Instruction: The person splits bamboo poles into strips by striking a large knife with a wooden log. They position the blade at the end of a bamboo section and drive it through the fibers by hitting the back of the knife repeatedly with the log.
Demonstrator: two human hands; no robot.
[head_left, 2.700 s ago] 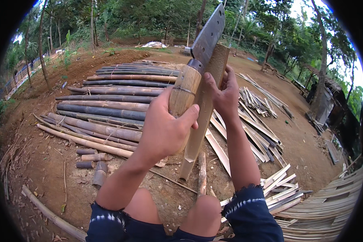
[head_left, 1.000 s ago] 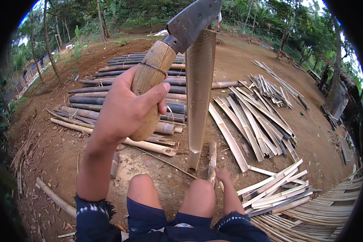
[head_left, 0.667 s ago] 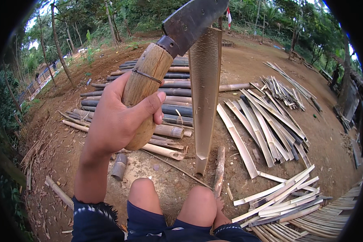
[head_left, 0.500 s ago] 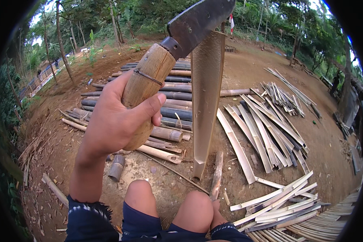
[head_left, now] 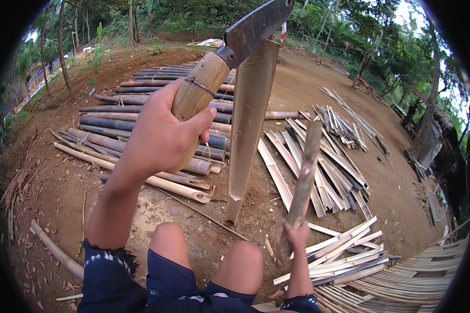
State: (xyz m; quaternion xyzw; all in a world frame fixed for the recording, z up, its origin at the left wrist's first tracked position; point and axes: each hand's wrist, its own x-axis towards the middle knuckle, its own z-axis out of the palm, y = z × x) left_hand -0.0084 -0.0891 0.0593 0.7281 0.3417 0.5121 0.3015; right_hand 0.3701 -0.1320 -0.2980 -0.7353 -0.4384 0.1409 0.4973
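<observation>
A split bamboo slat [head_left: 248, 130] is stood upright on the ground [head_left: 52, 193], directly ahead of the knees [head_left: 203, 250]. The blade [head_left: 256, 23] of a cleaver is set against its top end; the handle [head_left: 193, 107] is gripped in the left hand [head_left: 159, 138], to the slat's left. A stick [head_left: 303, 180] is held upright in the right hand [head_left: 297, 237], to the slat's right. Whole bamboo poles [head_left: 141, 112] are stacked behind the left hand. Split strips [head_left: 324, 156] are spread to the right, beyond the stick. Thinner strips [head_left: 350, 261] are piled at the near right.
</observation>
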